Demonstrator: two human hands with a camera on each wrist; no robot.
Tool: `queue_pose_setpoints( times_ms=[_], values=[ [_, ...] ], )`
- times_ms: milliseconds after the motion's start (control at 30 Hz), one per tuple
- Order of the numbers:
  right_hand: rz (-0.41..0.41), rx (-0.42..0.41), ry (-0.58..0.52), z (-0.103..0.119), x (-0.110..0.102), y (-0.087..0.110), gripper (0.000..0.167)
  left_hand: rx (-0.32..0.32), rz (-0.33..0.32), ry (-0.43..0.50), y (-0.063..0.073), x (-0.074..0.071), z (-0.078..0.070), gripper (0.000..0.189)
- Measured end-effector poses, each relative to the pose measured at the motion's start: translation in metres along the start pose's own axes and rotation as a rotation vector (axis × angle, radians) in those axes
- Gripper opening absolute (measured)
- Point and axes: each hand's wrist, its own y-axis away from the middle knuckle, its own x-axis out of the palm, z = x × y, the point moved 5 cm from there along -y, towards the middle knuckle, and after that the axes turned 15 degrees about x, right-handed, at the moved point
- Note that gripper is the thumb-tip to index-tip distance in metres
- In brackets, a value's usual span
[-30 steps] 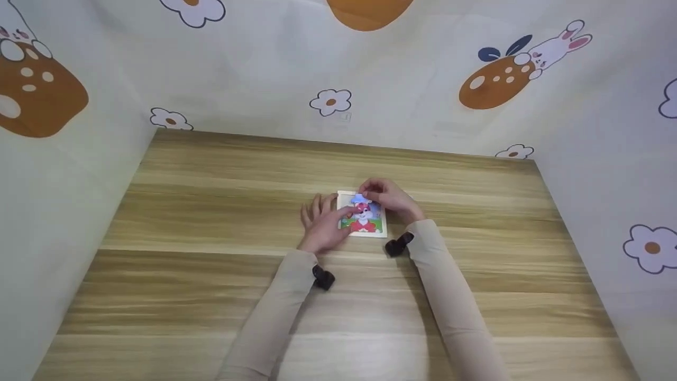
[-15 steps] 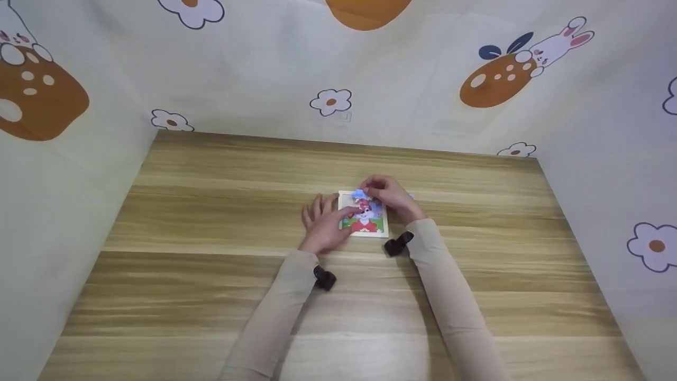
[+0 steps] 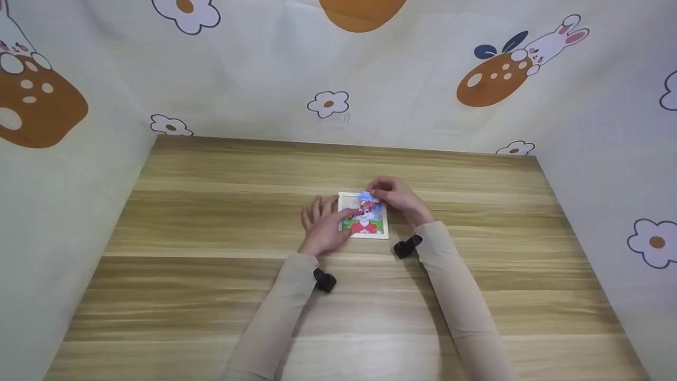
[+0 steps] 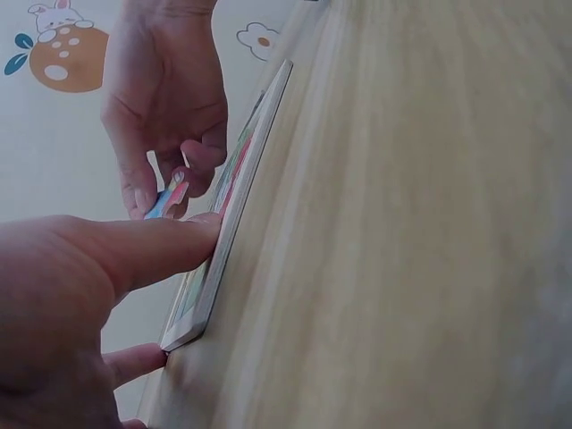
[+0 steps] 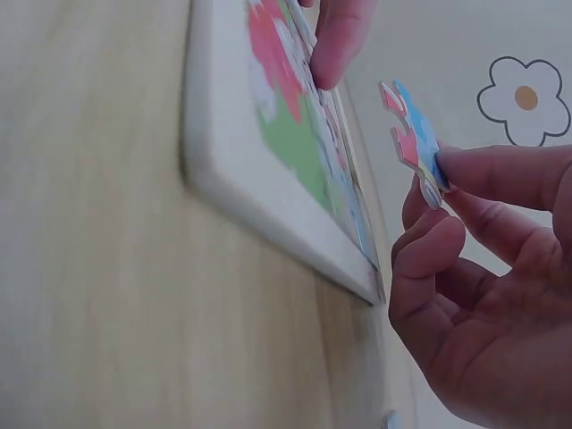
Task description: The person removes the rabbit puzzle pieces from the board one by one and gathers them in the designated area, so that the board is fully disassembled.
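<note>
Puzzle piece (image 5: 418, 143), blue and red, clamped between the curled fingers of the right hand (image 3: 401, 200); gripped near one end, its other end left free.

Framed board (image 3: 374, 236) found flat on the counter (image 3: 211, 301), directly under the piece. From the right fingers it lies leftward and toward the person. In the head view the piece is seen over the board's far strip, right of the middle. A pale patch (image 3: 347, 201) is noted at the board's far left corner, just left of the piece; whether it is bare backing cannot be told.

Piece seen apart from the board in the right wrist view. Its longer axis is slanted there, blue face turned away from the board, red notched edge turned toward the board's side. Exact tilt not to be read. Board near square, so no long axis assigned.

Left hand (image 3: 327, 228): fingers spread apart, nothing pinched. One straight digit is pressed on the printed picture, another is set against the frame's side, so the board is judged to be steadied. Left hand nearer the pale patch; piece carried by the right alone.
</note>
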Motion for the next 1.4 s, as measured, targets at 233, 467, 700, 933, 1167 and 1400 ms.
queue_pose_setpoints(
  times_ms=[233,467,700,933,1167,1400],
  values=[
    [-0.033,0.013,0.030,-0.005,-0.014,0.008,0.017,-0.008,0.008,-0.002,-0.001,0.000,0.000,0.042],
    [-0.035,0.012,0.036,-0.010,-0.024,0.012,0.019,-0.013,0.010,0.007,0.000,0.001,0.001,0.041],
    [-0.070,0.031,0.058,-0.018,-0.039,0.017,0.019,-0.007,0.003,0.015,0.000,0.001,0.000,0.040],
    [-0.097,0.024,0.077,-0.023,-0.056,0.022,0.019,-0.014,0.009,0.002,0.000,0.000,-0.001,0.042],
    [-0.100,0.023,0.090,-0.020,-0.069,0.035,0.020,-0.022,0.015,-0.002,0.000,0.000,0.000,0.042],
    [-0.106,0.046,0.120,-0.014,-0.076,0.049,0.022,-0.027,0.012,-0.009,0.001,0.001,0.000,0.042]
  ],
)
